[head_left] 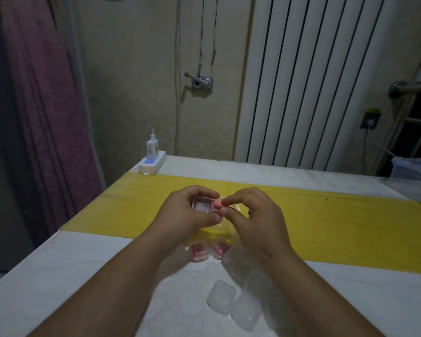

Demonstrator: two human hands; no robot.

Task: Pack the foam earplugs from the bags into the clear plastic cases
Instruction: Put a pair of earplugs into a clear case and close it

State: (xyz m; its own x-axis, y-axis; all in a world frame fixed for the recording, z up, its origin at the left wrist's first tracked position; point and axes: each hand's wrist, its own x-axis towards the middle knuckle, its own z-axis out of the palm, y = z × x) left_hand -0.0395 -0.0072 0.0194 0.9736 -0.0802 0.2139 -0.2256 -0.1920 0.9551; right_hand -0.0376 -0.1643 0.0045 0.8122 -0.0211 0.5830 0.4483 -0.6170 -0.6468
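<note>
Above the middle of the yellow strip (350, 227) on the white table (58, 276), the left hand (192, 215) is gripping a clear case (203, 205) between curled fingers and thumb, something pale pink showing inside it. The right hand (258, 220) is pinching a pink foam earplug (218, 205) between thumb and forefinger, right against the case's right edge. A crumpled clear bag (219, 229) is lying on the strip beneath the hands, two filled cases (199, 251) holding pink earplugs are sitting just near of it, and several empty cases (221, 296) are clustering nearer still, under the right forearm.
</note>
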